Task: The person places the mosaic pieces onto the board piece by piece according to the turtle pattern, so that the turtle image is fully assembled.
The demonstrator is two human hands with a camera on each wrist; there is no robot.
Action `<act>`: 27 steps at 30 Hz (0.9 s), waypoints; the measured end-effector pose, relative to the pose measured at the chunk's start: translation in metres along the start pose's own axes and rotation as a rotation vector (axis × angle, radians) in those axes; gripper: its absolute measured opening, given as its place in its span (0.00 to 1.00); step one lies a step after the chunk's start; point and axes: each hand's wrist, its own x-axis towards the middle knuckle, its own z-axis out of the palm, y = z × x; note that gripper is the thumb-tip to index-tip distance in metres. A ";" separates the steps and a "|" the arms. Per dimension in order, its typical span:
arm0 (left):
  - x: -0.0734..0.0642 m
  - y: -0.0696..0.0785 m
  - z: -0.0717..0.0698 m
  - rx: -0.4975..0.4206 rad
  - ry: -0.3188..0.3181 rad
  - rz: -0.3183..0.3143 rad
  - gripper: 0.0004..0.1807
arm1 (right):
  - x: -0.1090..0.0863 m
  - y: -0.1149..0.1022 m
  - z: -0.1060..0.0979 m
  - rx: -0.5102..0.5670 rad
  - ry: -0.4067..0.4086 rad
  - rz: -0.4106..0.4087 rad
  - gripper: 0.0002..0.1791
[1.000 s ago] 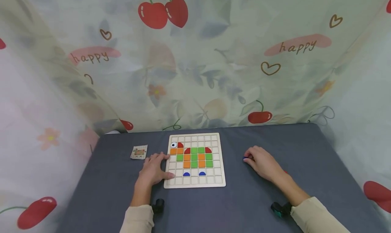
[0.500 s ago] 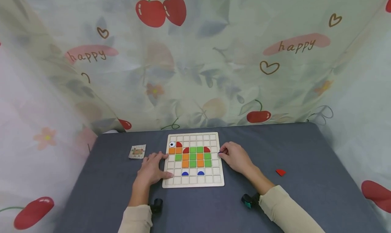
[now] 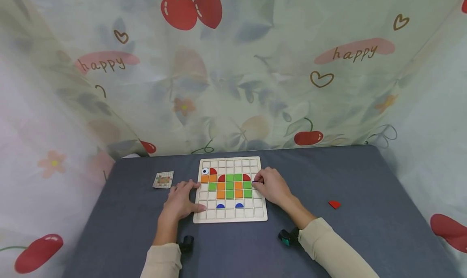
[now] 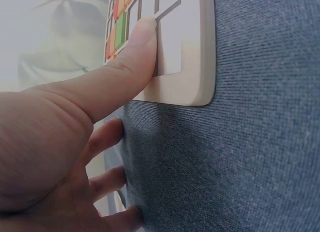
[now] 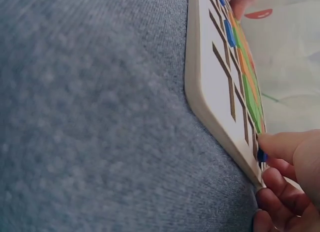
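Observation:
A square wooden grid board lies on the table, holding green, orange, red and blue tiles and one eye tile. My left hand rests at its left side with spread fingers; the thumb presses on a corner cell. At the board's right edge, my right hand pinches a small blue piece between thumb and fingers, low over the right-hand cells beside the green and red tiles. The fingers hide most of this piece, so its shape cannot be told. Two blue half-round tiles sit in a lower row.
A small picture card lies left of the board. To the right, a red piece with a rounded side lies on the dark grey cloth. A patterned curtain stands behind the table and along its sides.
My right hand has moved left from the table to the board's right edge, carrying the blue piece. That uncovers the red piece. The left hand stays at the board.

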 end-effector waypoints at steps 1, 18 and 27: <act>0.000 0.000 0.000 -0.001 0.001 -0.001 0.49 | 0.000 0.000 0.000 0.001 -0.001 0.004 0.06; -0.003 0.001 -0.001 -0.012 0.002 0.003 0.49 | -0.007 0.002 -0.016 -0.184 0.037 -0.065 0.24; -0.001 0.002 0.001 0.000 0.023 -0.005 0.49 | -0.019 0.013 -0.029 -0.384 0.023 -0.118 0.44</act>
